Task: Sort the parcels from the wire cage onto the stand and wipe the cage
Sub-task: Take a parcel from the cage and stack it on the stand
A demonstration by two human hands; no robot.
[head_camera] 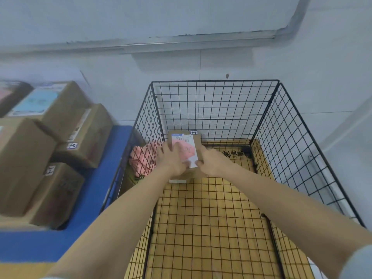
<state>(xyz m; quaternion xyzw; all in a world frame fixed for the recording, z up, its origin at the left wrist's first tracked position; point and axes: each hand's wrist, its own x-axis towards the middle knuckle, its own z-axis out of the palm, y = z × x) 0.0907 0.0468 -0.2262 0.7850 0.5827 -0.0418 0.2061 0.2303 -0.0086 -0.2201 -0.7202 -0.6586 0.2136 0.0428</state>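
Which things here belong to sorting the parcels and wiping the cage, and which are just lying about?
Job: parcel, held by left hand and right hand; wire cage; blue stand; boxes on the stand; pink cloth, probably for wiping.
Just there: bamboo mat under the cage; wall conduit.

Place: a parcel sorting room, plain and utilitarian.
Stock: brown cardboard boxes [60, 109] stacked on the left part of a blue stand [96, 198].
Labels: printed shipping labels on the boxes, plus small code stickers [72, 145].
Cage: a black wire cage [215, 83] just beside the stand's right edge, with one labelled parcel [186, 146] near its far side.
Floor: a yellow mat [211, 218] under the cage.
Walls: a bare pale wall [181, 17] with surface trunking [201, 39] along it.
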